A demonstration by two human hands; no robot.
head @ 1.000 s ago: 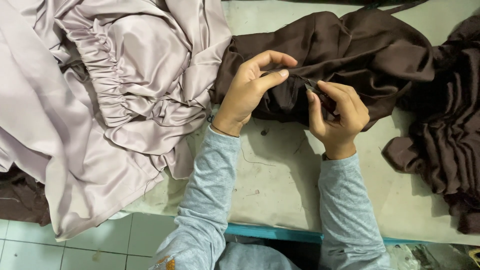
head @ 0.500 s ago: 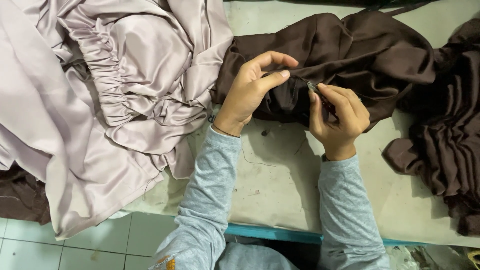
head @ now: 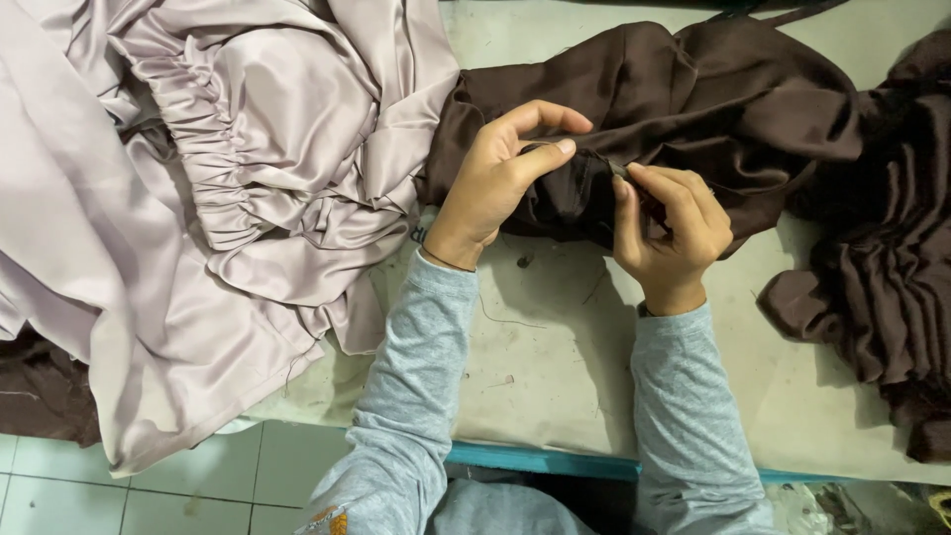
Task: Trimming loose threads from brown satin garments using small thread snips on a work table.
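1. Barely anything has shifted since a second ago: both hands hold their spots on the dark cloth, the right one edging a touch closer to the left.
2. Left hand point(head: 495, 178) is pinched shut on a fold of the dark brown satin garment point(head: 674, 99), thumb pressed down against the bunched cloth, fingers curled over the top.
3. Right hand point(head: 669, 223) is closed too, fingertips nipping the same fold just beside the left thumb; something thin shows at those fingertips, too small to tell what.
4. That brown garment lies crumpled across the far middle of the pale, stained desk point(head: 555, 367), trailing off to the right into a gathered, pleated heap.
5. On the left, a big pale lilac satin garment with a ruched band point(head: 228, 198) spills over the desk edge, touching the brown one.
6. Loose threads dot the desk between the grey sleeves point(head: 416, 367).
7. White floor tiles point(head: 188, 485) show below the desk's edge.
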